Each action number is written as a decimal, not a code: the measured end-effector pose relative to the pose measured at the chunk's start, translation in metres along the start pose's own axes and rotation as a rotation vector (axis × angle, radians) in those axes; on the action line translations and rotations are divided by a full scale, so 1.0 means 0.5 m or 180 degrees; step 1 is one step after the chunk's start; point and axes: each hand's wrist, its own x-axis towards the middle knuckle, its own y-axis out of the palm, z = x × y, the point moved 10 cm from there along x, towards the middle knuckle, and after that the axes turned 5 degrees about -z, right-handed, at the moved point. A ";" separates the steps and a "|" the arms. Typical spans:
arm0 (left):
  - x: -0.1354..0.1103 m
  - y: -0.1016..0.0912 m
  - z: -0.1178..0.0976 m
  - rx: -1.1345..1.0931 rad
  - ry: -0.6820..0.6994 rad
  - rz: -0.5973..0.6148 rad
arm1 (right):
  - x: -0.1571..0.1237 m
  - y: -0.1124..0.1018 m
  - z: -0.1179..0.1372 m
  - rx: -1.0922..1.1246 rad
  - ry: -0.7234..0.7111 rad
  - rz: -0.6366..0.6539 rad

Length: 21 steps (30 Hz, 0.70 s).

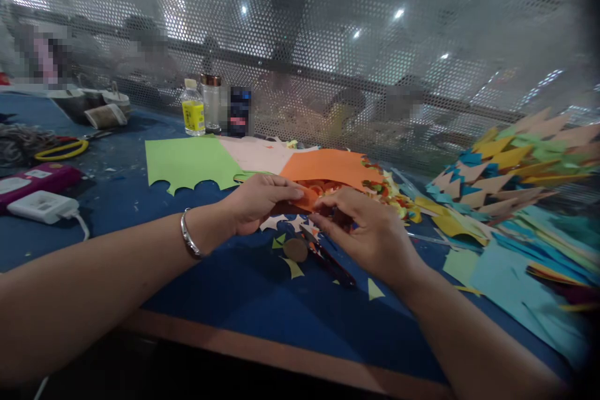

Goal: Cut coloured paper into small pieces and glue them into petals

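My left hand [260,202], with a silver bangle on its wrist, pinches a small orange paper piece [307,199] between thumb and fingers. My right hand [365,231] is curled just to the right of it, fingertips touching the same piece. Both hands hover over a blue table [225,287]. Beneath them lie small star-shaped paper cutouts [290,223], a round brown object [295,249] and a dark pen-like tool [335,265]. Just behind the hands lies a large orange sheet [328,169] with a cut edge.
A green sheet [187,162] and a pale pink sheet [255,151] lie at the back. Stacks of coloured zigzag paper [510,169] fill the right. A glue bottle [192,109], jars, yellow-handled scissors [60,150], a white power adapter [42,206] and a perforated screen stand around.
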 end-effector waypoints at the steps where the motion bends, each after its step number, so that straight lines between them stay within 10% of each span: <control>1: 0.000 0.003 0.002 -0.0009 -0.0016 0.0054 | 0.001 -0.003 0.002 -0.0044 -0.0052 -0.0045; 21: -0.022 0.046 -0.021 0.0548 0.0710 0.0722 | 0.004 -0.015 -0.042 0.0103 0.0655 -0.0256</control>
